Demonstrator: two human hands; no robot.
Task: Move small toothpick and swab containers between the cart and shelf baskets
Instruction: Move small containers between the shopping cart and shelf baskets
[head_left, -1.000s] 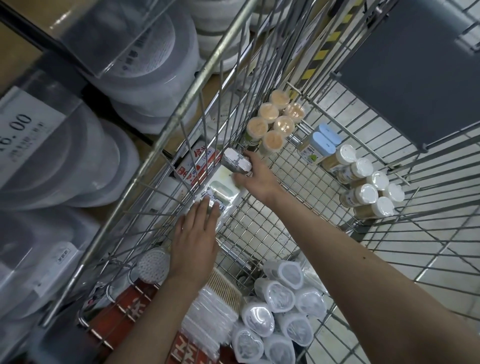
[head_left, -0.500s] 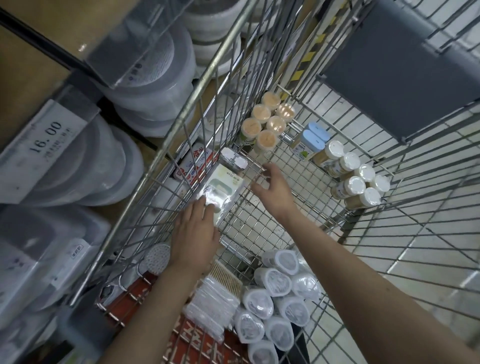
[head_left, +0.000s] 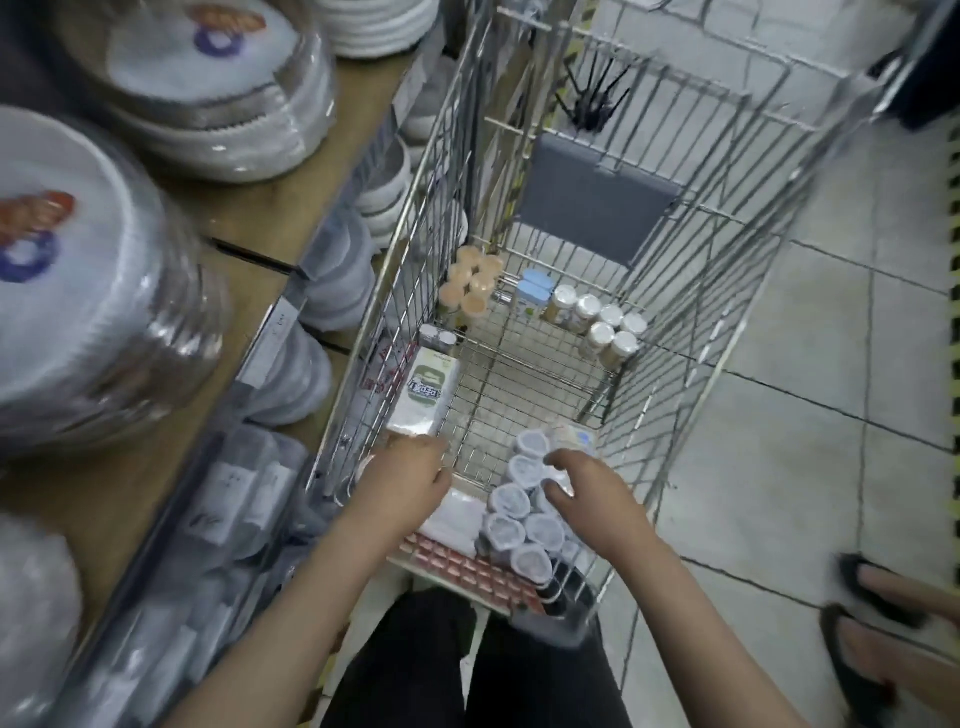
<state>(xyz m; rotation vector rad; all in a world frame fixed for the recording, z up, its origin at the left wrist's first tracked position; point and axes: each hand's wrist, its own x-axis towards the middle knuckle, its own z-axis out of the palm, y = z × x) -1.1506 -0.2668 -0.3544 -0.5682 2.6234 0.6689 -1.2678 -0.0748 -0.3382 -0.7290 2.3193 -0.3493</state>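
Right hand has pulled back, fingers curled over white-capped containers; left hand touches green-labelled box

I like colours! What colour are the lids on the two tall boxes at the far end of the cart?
Light blue lids, seen from the head camera.

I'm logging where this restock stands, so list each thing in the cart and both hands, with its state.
left hand: fingers curled at the near end of the white packet, grip unclear
right hand: fingers spread, resting on the clear-lidded tubs
white packet: lying flat along the cart's left wall
clear-lidded tubs: clustered at the near end
orange-capped jars: upright, far left corner
white-capped jars: upright, grouped far right
cart: middle floor bare
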